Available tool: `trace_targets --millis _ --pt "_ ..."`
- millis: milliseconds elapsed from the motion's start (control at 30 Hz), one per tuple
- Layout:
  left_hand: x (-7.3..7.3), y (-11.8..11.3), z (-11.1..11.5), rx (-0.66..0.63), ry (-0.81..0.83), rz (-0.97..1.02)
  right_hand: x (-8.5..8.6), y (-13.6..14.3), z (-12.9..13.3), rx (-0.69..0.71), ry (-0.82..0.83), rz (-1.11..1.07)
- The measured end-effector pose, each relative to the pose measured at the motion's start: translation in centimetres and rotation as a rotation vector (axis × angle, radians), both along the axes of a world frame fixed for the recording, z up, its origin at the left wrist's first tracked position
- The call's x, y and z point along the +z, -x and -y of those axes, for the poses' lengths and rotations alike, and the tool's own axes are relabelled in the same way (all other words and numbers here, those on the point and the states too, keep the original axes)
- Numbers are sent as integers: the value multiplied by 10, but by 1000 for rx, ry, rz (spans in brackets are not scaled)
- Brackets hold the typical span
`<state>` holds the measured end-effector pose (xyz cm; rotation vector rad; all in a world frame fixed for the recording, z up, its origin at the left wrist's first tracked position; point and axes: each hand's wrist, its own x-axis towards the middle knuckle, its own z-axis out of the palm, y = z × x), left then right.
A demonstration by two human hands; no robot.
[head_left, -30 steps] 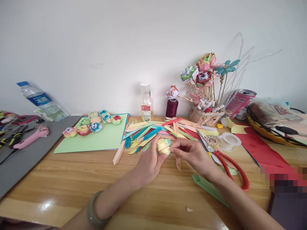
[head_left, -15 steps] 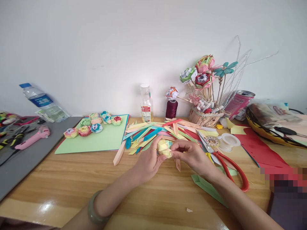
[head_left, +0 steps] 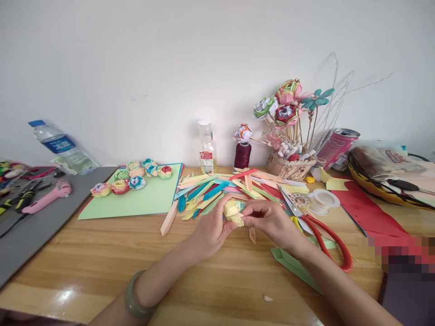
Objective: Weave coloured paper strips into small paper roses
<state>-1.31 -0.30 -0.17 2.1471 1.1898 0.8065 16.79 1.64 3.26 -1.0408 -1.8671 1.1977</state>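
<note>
A small folded paper flower (head_left: 232,209), yellow with some light blue, is between my two hands above the near edge of a heap of paper strips. My left hand (head_left: 213,226) is closed around its left side, thumb below. On the right side, my right hand (head_left: 267,221) pinches the flower's lower edge between thumb and forefinger. Part of the flower is hidden by the fingers. Folded strips (head_left: 217,189) in blue, yellow, red, green and peach spread out just behind the hands.
Finished paper flowers (head_left: 137,181) sit on green paper (head_left: 152,199) at left. Red-handled scissors (head_left: 314,231) lie beside my right forearm, near white spools (head_left: 325,199). Behind stand a glass bottle (head_left: 206,151), purple thread (head_left: 242,156) and a flower basket (head_left: 288,168). A pink glue gun (head_left: 47,197) lies far left.
Both hands keep their hold, and the paper flower has turned very slightly between the fingers. The rest of the table is unchanged apart from a small camera shift.
</note>
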Motion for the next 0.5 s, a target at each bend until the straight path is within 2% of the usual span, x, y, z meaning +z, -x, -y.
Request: trace_targets --millis 233,500 --pt "2 1 0 46 34 18 9 -7 0 166 65 -24" --pt "5 1 -1 12 47 -48 7 -7 0 113 144 -13"
